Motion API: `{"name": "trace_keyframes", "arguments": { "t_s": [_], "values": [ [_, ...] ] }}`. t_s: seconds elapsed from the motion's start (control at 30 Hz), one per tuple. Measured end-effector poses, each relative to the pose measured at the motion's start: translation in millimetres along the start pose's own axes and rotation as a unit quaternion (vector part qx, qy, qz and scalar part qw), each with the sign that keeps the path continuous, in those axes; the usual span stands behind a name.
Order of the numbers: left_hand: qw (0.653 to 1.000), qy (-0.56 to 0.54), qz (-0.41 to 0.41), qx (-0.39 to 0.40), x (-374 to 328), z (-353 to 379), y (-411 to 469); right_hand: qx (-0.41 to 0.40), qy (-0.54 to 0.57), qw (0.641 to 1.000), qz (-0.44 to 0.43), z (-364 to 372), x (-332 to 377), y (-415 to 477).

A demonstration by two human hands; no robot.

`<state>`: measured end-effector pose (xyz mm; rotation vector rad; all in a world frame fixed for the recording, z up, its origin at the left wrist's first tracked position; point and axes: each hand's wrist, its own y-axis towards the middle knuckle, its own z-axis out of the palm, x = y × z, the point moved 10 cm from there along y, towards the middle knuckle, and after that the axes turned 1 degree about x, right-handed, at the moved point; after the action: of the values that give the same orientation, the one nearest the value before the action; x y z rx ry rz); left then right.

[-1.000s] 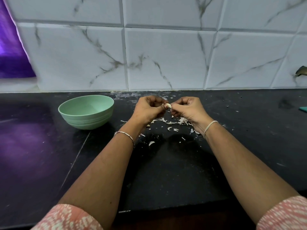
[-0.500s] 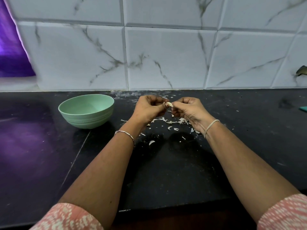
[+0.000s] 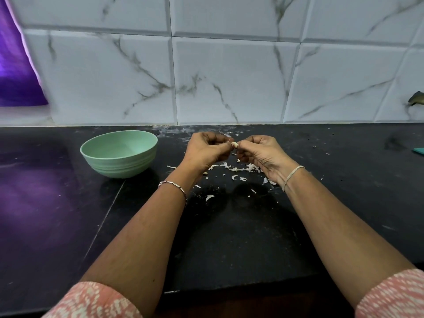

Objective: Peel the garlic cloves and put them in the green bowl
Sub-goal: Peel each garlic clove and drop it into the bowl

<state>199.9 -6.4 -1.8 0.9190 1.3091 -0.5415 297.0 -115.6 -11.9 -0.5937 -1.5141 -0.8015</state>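
Pink patterned sleeves (image 3: pixel 91 301) sit nearest you at the bottom edge, and your two forearms reach forward over the black countertop (image 3: pixel 229 237). A beaded bracelet (image 3: pixel 172 185) circles your left wrist and a pale band (image 3: pixel 292 175) your right. Just past the wrists, white peel scraps (image 3: pixel 231 168) lie scattered on the counter under and around your hands. Your left hand (image 3: pixel 204 150) and right hand (image 3: pixel 259 152) meet above them, fingers curled, both pinching one garlic clove (image 3: pixel 234 145) between their fingertips. The green bowl (image 3: pixel 124 164) stands upright on the counter to the left of your left hand, near it but apart. Marble-veined tiles (image 3: pixel 229 76) rise behind, with purple cloth (image 3: pixel 13 76) at far left.
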Motion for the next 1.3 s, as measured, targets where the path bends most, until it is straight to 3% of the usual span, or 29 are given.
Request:
{"name": "trace_keyframes", "arguments": {
  "t_s": [0.73, 0.87, 1.03, 1.3],
  "values": [
    [1.000, 0.001, -0.007, -0.021, 1.0, -3.7, 1.1, 0.000, 0.007, 1.000, -0.011, 2.7, 4.8, -2.0],
    [0.999, 0.048, 0.002, -0.015, 0.8, -2.4, 2.9, -0.002, 0.042, 0.999, -0.021, 1.1, 8.4, -3.5],
    [0.999, 0.032, 0.016, -0.036, -1.0, -7.5, 2.7, 0.028, 0.075, 0.996, -0.047, 4.7, 13.4, -4.5],
    [0.992, 0.098, 0.050, -0.058, -10.1, -9.7, 0.1, -0.049, -0.088, 0.989, -0.104, -7.1, 20.9, -3.3]
  ]
}}
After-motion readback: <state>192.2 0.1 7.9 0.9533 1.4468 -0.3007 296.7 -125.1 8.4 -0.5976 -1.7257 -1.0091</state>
